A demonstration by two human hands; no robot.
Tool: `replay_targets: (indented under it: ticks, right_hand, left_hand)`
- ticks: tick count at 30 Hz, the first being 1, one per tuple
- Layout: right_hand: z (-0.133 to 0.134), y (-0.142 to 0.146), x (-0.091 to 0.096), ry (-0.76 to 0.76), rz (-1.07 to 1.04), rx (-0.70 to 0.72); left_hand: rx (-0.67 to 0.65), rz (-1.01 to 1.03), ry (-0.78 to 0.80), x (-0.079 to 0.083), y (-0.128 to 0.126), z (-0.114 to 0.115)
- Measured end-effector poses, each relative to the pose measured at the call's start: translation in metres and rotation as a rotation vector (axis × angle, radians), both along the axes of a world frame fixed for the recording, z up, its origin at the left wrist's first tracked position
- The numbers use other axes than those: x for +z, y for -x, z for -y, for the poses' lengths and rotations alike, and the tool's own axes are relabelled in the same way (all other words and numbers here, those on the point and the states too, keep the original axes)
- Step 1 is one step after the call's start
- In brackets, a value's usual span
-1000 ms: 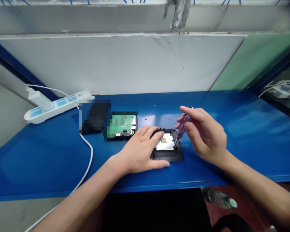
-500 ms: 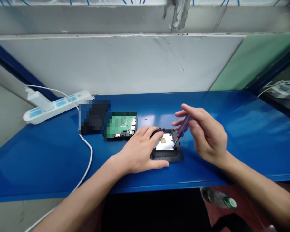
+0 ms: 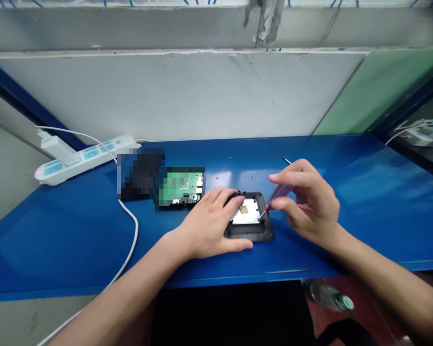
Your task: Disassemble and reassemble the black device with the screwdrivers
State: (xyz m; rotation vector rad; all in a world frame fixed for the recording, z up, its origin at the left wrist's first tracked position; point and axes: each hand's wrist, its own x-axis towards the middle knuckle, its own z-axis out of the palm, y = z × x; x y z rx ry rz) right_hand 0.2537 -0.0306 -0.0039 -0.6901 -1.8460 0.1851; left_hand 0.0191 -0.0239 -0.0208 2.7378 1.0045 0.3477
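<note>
Fingers of your right hand (image 3: 308, 206) are pinched on the screwdriver (image 3: 279, 193), forefinger and thumb bent in around the handle. Half a second ago they stretched forward past it; now they have drawn back and curled, with the thumb lower. The tip stands at the same corner of the plate (image 3: 252, 211), so this looks like a change of grip between turns, with that screw, as far as I can judge, still being worked. You give no clear sign of which way you are turning.

Your left hand (image 3: 211, 222) has not moved: its fingers are spread flat over the cover (image 3: 250, 235), not closed around it, with the thumb along the near edge. That cover lies on the table (image 3: 79, 240) in front of you, plate and tan pad (image 3: 244, 209) facing up, which should keep it from twisting.

Beyond it lie small loose screws (image 3: 217, 178). A thin rod (image 3: 286, 160) shows behind your right hand, mostly hidden. To the left you have the green board (image 3: 187, 185), partly blurred out, then a dark blurred thing (image 3: 146, 175) and the power strip (image 3: 90, 156).
</note>
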Motion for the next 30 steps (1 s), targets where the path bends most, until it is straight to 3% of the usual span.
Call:
replay_targets:
  ticks: [11,30]
  right_hand:
    - [0.0073,0.0055,0.0033,0.141,-0.034,0.032]
    - [0.0012,0.0026,-0.0007,0.077,-0.032,-0.014]
  left_hand:
    - [0.004,0.003,0.014,0.0013,-0.0004,0.0]
    - [0.003,-0.009,0.007,0.0005,0.0,-0.0001]
